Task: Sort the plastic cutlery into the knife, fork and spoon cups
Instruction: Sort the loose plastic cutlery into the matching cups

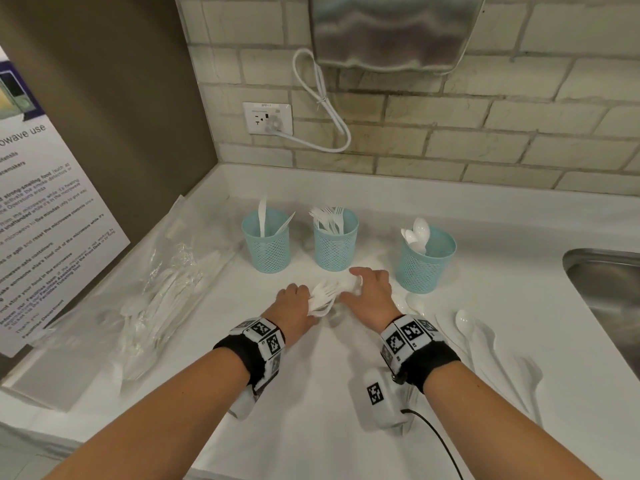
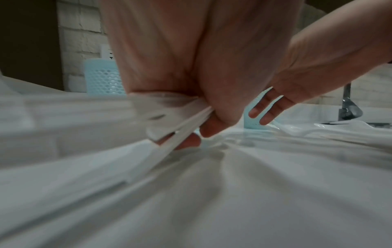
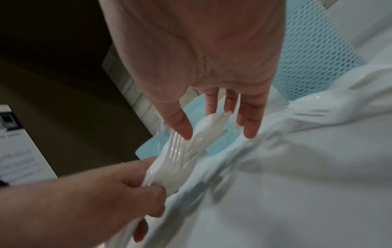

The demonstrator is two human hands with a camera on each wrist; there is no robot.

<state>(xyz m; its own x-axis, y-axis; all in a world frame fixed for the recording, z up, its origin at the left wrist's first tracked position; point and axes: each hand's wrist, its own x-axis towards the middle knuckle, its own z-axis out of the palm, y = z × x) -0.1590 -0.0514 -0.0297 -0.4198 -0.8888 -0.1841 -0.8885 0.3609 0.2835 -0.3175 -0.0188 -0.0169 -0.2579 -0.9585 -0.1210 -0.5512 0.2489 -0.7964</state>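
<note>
Three teal mesh cups stand in a row: the knife cup (image 1: pixel 266 245) on the left, the fork cup (image 1: pixel 335 244) in the middle, the spoon cup (image 1: pixel 426 263) on the right. In front of the fork cup my left hand (image 1: pixel 304 301) grips a bundle of white plastic forks (image 1: pixel 323 296) by the handles (image 2: pixel 180 120). My right hand (image 1: pixel 356 282) is open with straight fingers, and its thumb and fingertips touch the tine end of the bundle (image 3: pixel 186 149). Both hands hover just above the white counter (image 1: pixel 311 393).
Loose spoons (image 1: pixel 472 329) and forks (image 1: pixel 530 372) lie on the counter at the right. A clear plastic bag of cutlery (image 1: pixel 162 296) lies at the left, beside a leaning printed sign (image 1: pixel 45 220). A steel sink (image 1: pixel 609 292) opens at the far right.
</note>
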